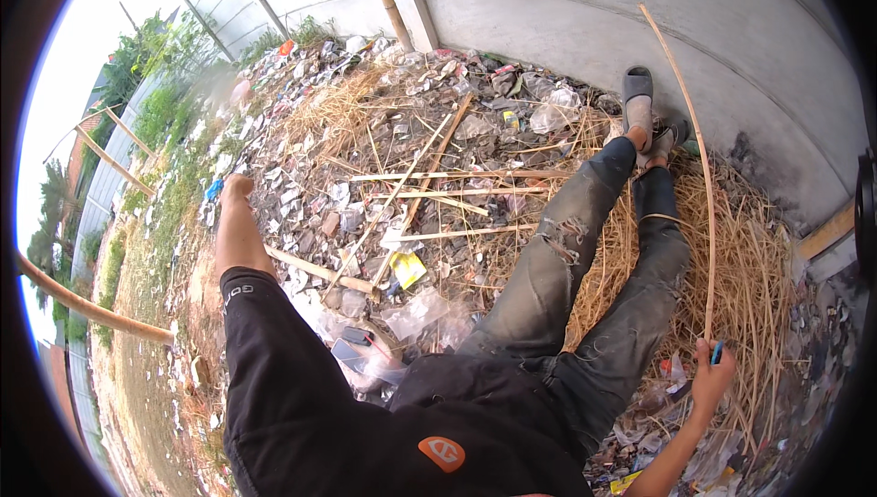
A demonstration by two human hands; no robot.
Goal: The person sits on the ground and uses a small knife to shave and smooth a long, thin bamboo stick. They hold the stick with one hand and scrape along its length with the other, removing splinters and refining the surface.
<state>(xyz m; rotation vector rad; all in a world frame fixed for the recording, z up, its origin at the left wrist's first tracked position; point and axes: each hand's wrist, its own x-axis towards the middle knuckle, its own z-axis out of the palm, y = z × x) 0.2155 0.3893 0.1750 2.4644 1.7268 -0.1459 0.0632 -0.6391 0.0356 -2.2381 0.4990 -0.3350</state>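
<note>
Sitting on straw (749, 269) with legs stretched toward a grey wall (585, 13), the person has the right hand (711, 376) closed around the lower end of a long thin cane (705, 195) and a small blue tool (717, 352). The cane arcs up beside the legs to the wall. The left hand (236, 188) rests out on littered ground (347, 177) near loose sticks (429, 177); whether its fingers are curled cannot be told.

Person sits on dry straw (758, 269) at right of frame, legs (585, 259) stretched toward the upper right, feet near the curved concrete wall (566, 13) across the top. Right hand (711, 378) at lower right grips a long thin bamboo strip (703, 186) rising to the wall. Left hand (236, 188) planted at centre left on littered ground. Split bamboo sticks (429, 195) lie in the middle, between hand and legs. Fence (105, 154) at far left.
</note>
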